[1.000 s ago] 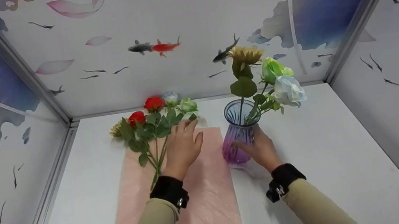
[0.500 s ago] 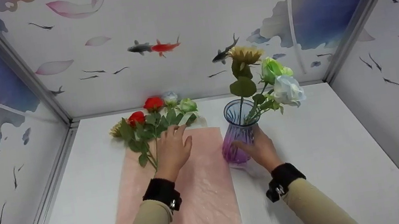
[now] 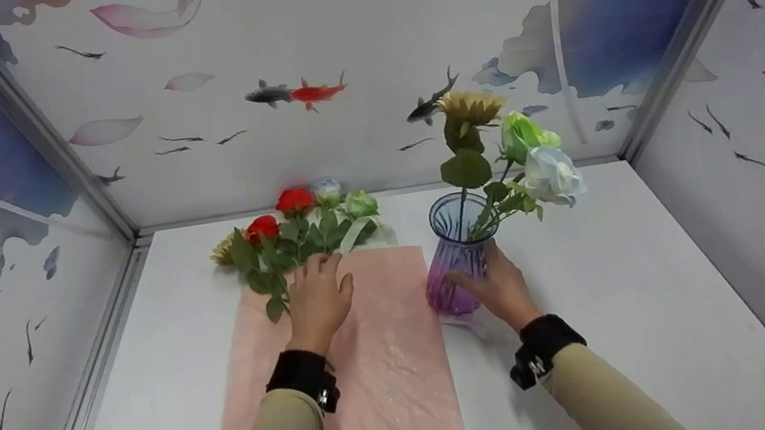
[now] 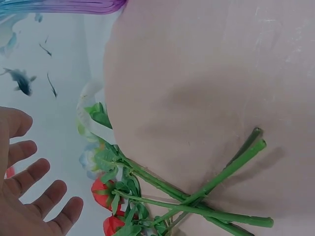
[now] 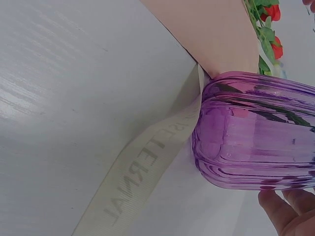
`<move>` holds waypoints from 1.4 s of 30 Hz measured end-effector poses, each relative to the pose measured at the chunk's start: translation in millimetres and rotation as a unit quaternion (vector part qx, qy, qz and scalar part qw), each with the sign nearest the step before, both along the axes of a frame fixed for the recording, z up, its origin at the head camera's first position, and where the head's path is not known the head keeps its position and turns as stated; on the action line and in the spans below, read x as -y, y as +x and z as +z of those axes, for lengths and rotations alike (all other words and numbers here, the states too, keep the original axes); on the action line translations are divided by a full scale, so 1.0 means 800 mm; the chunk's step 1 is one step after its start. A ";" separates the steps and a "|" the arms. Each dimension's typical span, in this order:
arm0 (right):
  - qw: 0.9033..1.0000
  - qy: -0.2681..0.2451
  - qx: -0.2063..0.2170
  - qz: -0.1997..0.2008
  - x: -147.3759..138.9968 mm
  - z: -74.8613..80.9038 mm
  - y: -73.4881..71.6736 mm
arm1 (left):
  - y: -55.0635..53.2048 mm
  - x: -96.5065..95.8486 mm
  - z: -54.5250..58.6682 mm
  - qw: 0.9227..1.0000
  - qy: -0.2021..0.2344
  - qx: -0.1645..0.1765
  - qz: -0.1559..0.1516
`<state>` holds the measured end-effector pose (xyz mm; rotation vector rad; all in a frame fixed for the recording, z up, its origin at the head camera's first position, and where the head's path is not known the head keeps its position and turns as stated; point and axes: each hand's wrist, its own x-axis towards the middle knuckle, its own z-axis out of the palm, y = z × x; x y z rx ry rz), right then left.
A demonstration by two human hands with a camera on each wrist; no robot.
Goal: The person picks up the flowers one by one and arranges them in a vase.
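Since the frame of one second ago, we find that the left hand (image 3: 320, 302) has shifted further left across the pink paper (image 3: 392, 373) and a little nearer the body, while the right hand (image 3: 507, 287) and the glass vase (image 3: 456, 268) keep their places. We record the left hand as free: its fingers extend, spread apart, and grasp nothing. From the head view it covers part of the stems (image 4: 221, 178); in the left wrist view we see them crossing over the paper, apart from the fingertips.

We find the right hand grasping the vase, thumb across the near side and fingers round the right. The vase, blue at the rim and purple below, stands on the white table (image 3: 638, 298) just beside the paper's right edge. It contains a yellow flower (image 3: 473, 108), a green flower (image 3: 522, 135) and a pale blue flower (image 3: 553, 176), the last two leaning right beyond the rim.

We locate the loose bunch (image 3: 284, 243) at the paper's far end, heads away from the body, with red, yellow, pale blue and green blooms. A ribbon (image 5: 142, 167) lies by the vase's base; we read "ETERNAL" reversed on it. Behind, we note a wall (image 3: 354, 22) printed with fish and petals.
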<state>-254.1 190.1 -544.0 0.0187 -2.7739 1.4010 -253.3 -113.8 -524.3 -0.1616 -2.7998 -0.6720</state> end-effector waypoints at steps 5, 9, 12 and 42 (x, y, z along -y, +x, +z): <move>1.000 -0.003 0.010 -0.004 0.000 -0.001 -0.001 | -0.002 0.005 -0.007 1.000 0.003 0.014 0.009; 1.000 -0.008 0.015 -0.006 0.000 -0.001 -0.002 | -0.002 0.008 -0.014 1.000 0.007 0.016 0.012; 1.000 -0.012 0.021 -0.005 0.000 -0.001 -0.002 | -0.001 0.011 -0.019 1.000 0.007 0.021 0.014; 0.999 -0.020 0.027 -0.005 0.000 0.000 -0.003 | 0.014 0.029 -0.066 0.989 -0.047 0.133 0.030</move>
